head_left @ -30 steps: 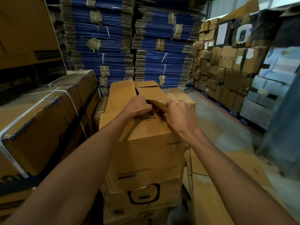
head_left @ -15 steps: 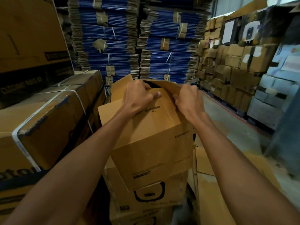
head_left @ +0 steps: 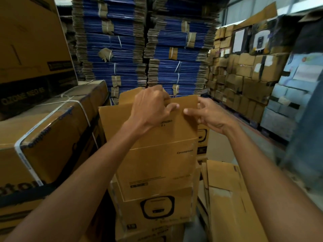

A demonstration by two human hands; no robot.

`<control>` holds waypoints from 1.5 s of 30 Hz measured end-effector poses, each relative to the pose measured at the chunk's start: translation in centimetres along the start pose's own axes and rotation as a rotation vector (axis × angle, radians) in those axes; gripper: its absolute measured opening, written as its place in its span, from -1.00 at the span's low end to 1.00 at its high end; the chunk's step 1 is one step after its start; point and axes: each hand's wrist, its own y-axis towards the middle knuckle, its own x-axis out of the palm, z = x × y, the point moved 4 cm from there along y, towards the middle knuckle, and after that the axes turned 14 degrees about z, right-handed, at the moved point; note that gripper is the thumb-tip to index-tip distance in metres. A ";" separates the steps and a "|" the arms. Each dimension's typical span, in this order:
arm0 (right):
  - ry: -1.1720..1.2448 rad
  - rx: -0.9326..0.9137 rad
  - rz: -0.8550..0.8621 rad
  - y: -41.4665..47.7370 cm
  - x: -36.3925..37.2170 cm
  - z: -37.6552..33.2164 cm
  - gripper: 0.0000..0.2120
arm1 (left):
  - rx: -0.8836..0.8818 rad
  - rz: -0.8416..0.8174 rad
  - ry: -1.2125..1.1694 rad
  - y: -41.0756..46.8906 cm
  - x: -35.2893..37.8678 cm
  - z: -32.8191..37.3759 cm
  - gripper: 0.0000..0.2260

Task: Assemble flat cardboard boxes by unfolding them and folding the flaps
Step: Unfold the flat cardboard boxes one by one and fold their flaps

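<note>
A brown cardboard box [head_left: 157, 165] stands unfolded in front of me on a stack of similar boxes [head_left: 157, 210]. Its near top flap [head_left: 122, 119] is raised toward me. My left hand [head_left: 150, 107] grips the top edge of that flap, fingers curled over it and thumb on the near face. My right hand [head_left: 208, 114] holds the flap's right corner, thumb on the near face and fingers curled behind the edge. Another flap [head_left: 127, 96] sticks up behind my left hand. The inside of the box is hidden.
Strapped cartons [head_left: 45, 133] are piled at the left, with a large carton [head_left: 29, 37] above them. Tall stacks of flat blue boxes [head_left: 143, 49] stand behind. A wall of brown boxes [head_left: 244, 79] is at the right. Flat cardboard sheets [head_left: 225, 203] lean at the lower right.
The box has been tipped and turned, and its near flap now stands up toward me. Both hands have moved up onto that flap's top edge.
</note>
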 end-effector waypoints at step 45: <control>-1.069 -0.375 0.119 -8.0 4.7 5.9 -0.18 | 0.270 -0.236 0.205 -8.0 -2.8 -3.2 -0.73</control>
